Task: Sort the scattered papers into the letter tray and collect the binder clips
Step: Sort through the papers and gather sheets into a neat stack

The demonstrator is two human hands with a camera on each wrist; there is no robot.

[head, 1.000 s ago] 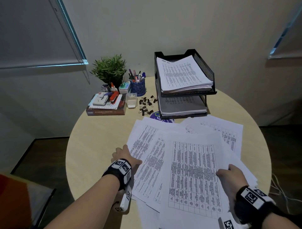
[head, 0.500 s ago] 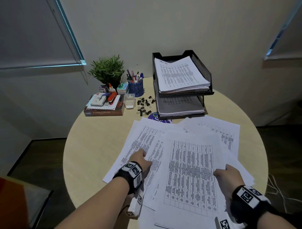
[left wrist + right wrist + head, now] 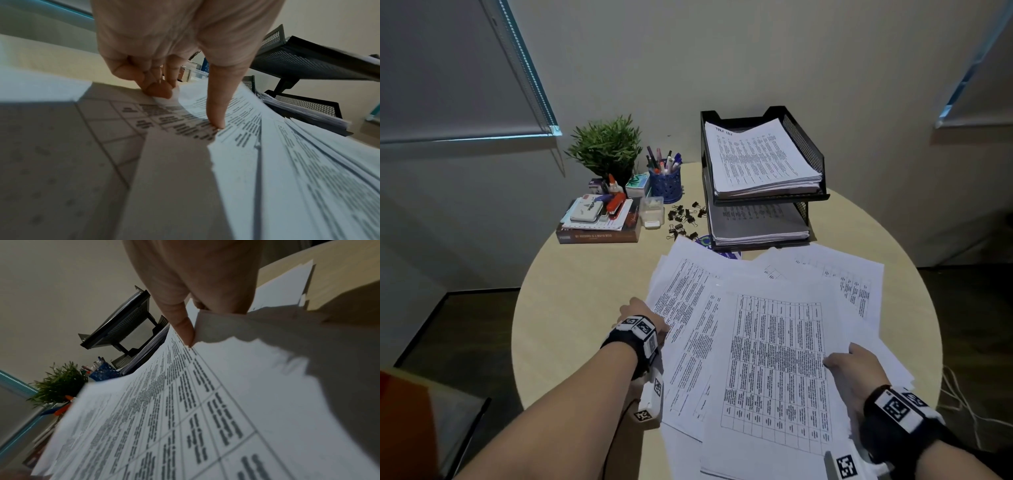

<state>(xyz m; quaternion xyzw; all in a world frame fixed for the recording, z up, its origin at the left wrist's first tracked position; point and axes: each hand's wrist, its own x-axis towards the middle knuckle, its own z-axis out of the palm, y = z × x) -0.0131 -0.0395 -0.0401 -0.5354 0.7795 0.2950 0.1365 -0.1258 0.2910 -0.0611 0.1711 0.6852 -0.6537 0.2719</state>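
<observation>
Printed papers [image 3: 774,359] lie fanned over the near half of the round table [image 3: 585,291]. My left hand [image 3: 640,317] holds their left edge, thumb [image 3: 216,113] pressed on top and fingers [image 3: 158,91] curled at the edge. My right hand [image 3: 856,370] pinches the right side of the papers [image 3: 205,402], thumb [image 3: 183,324] on the top sheet and fingers beneath. A black two-tier mesh letter tray [image 3: 804,150] stands at the back with paper in both tiers. Several black binder clips [image 3: 685,217] lie loose to its left.
At the back left stand a potted plant [image 3: 606,147], a blue pen cup [image 3: 666,185], a small clear box [image 3: 652,212] and a book [image 3: 599,236] stacked with stationery. A purple round item [image 3: 705,241] peeks from under the papers. An orange seat [image 3: 400,428] is at lower left.
My left hand slid onto the left sheets and drew them toward the middle; it now grips their left edge. The right hand has stayed on the right edge.
</observation>
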